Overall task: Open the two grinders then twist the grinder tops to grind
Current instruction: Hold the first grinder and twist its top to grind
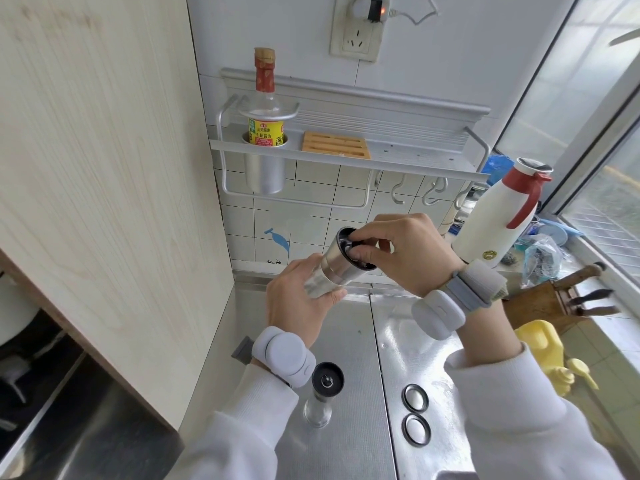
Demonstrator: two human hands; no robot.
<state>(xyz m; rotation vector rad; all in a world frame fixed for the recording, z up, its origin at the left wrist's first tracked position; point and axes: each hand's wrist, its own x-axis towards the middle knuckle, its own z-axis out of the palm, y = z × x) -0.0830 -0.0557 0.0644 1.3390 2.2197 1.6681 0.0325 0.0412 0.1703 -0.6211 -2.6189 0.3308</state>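
Observation:
I hold a steel-and-glass grinder (334, 268) tilted in the air above the metal counter (353, 341). My left hand (298, 299) wraps its clear lower body. My right hand (401, 252) grips its black top with thumb and fingers. A second grinder (322, 393) stands upright on the counter below my left wrist, its black top with a knob uncovered. Two round lids (415, 412) with black rims lie flat on the counter to its right, one behind the other.
A wooden cabinet side (104, 168) rises at the left. A wall rack (346, 150) holds a sauce bottle (266, 109). A white-and-red thermos (498, 216), a knife block (554, 299) and a yellow jug (543, 348) stand at the right.

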